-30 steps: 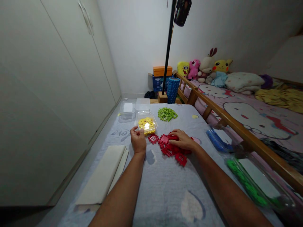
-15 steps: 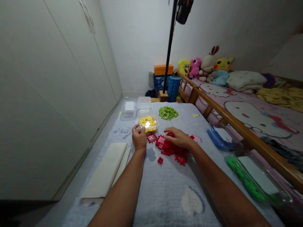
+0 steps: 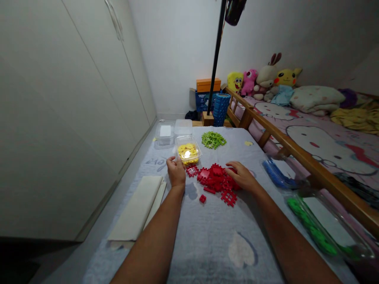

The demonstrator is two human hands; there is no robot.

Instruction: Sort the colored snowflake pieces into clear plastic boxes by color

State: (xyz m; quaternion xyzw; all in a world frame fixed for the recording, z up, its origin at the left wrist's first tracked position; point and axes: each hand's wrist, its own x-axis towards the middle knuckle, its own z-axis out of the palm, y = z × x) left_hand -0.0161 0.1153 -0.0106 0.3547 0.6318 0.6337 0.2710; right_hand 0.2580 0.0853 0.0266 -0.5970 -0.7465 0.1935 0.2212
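Observation:
My left hand (image 3: 177, 172) is at the near left corner of a clear plastic box (image 3: 188, 150), fingers curled and thumb against its side. Yellow plastic pieces (image 3: 189, 157) lie in the box. My right hand (image 3: 241, 175) rests with fingers apart at the right edge of a pile of red plastic building pieces (image 3: 216, 177), partly covering it. Close by are a red windowed piece (image 3: 192, 170), another red windowed piece (image 3: 229, 198) and a small red block (image 3: 203, 198).
Light-green pieces (image 3: 213, 140) are heaped farther back. Clear containers (image 3: 165, 136) stand at the back left; a folded cream sheet (image 3: 137, 209) lies on the left. To the right are a box of blue pieces (image 3: 278, 173), a box of green pieces (image 3: 310, 227) and a wooden bed rail (image 3: 314, 179).
My right hand has moved right, from above the red pile to its right edge, uncovering more pieces. My left hand stays at the yellow pieces' box. The view has shifted slightly.

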